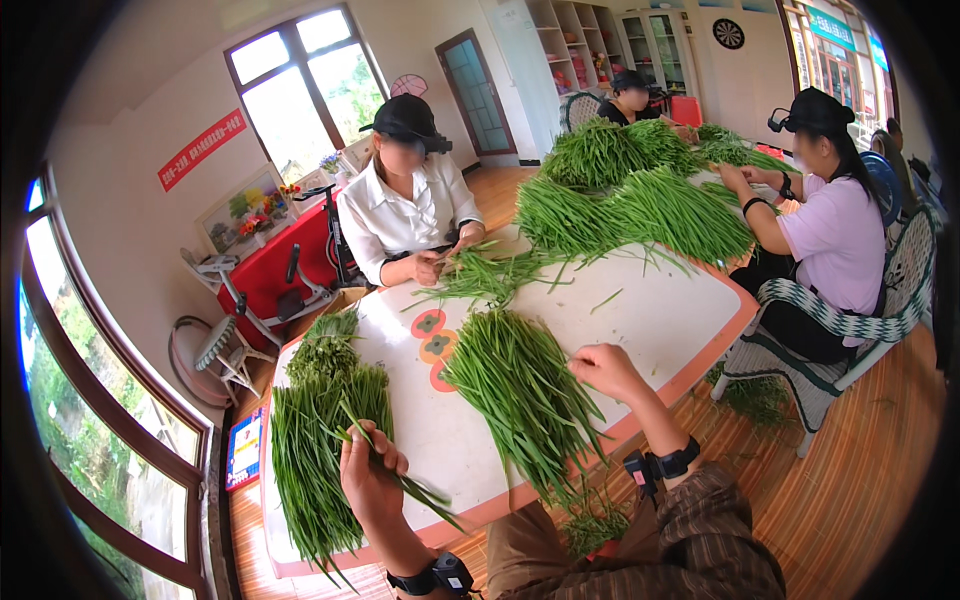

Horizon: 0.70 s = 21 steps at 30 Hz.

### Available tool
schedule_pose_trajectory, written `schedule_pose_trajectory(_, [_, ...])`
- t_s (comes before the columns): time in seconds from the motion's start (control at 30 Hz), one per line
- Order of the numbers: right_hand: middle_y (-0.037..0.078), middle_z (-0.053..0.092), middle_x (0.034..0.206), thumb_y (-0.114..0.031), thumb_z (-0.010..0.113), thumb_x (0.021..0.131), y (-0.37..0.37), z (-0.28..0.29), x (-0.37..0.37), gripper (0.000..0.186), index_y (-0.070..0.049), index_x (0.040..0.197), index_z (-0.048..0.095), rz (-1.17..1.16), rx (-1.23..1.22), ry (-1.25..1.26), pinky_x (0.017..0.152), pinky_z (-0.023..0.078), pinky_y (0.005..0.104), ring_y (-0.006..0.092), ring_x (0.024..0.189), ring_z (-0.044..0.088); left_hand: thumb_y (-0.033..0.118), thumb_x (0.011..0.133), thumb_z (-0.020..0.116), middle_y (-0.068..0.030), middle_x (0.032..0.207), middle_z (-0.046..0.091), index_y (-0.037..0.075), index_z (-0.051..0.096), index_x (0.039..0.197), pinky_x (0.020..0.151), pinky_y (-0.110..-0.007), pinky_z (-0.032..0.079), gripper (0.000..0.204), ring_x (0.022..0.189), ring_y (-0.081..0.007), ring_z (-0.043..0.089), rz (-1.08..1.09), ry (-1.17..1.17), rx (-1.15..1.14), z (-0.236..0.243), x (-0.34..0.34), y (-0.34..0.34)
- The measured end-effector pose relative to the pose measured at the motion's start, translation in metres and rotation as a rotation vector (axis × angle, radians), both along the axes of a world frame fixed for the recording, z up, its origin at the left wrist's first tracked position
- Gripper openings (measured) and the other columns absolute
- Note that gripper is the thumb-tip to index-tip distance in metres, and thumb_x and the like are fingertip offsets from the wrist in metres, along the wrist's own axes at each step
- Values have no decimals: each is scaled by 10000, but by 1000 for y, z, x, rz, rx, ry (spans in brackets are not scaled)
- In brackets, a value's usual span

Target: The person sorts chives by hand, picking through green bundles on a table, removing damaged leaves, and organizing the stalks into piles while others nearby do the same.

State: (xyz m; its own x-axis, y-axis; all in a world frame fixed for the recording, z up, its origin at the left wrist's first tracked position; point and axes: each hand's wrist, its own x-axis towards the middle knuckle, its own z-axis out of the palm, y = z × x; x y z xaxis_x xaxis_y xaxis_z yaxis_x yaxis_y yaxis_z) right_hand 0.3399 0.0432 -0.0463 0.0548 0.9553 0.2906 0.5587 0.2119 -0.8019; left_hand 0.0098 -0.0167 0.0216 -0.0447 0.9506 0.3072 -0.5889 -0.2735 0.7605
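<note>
My left hand [372, 480] is closed around a small bunch of green chives [425, 497], its stalks sticking out on both sides of the fist. Just beside it, a long pile of chives [310, 450] lies along the table's left edge. My right hand [608, 370] hovers over the table with its fingers curled together; whether something small is pinched in them cannot be made out. Between my hands a large heap of chives [520, 390] spreads toward the near edge, its leaf ends hanging over it.
The white table [640, 320] has an orange rim. Across it, a person in a white shirt [415, 205] handles chives [490, 275]. Big chive heaps [640, 210] cover the far right, with two other people around them. Cut greens [595, 525] lie below the near edge. A wicker chair [850, 340] stands right.
</note>
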Motion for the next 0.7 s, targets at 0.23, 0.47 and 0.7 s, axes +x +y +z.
schedule_pose_trajectory(0.23, [159, 609, 692, -245, 573, 728, 27, -11, 4, 222, -34, 732, 642, -93, 13, -283, 642, 471, 385, 310, 686, 594, 343, 927, 381, 29, 601, 324, 73, 499, 1082, 336, -176, 157, 333, 411, -35, 205, -165, -17, -209, -13, 14, -16])
schedule_pose_trajectory(0.47, [143, 625, 720, -278, 575, 689, 79, -26, -1, 226, -76, 725, 669, -218, -75, -436, 647, 481, 401, 307, 701, 601, 351, 904, 428, 6, 609, 350, 35, 508, 908, 385, -228, 294, 326, 462, -95, 318, -473, -105, -268, -38, 20, -18])
schedule_pose_trajectory(0.7, [150, 632, 801, -253, 594, 704, 127, -46, -24, 235, -40, 788, 645, -307, -152, -494, 698, 487, 391, 300, 784, 608, 261, 906, 428, -44, 634, 423, 14, 498, 897, 431, -261, 343, 257, 475, -132, 368, -328, 25, -264, -37, 33, -24])
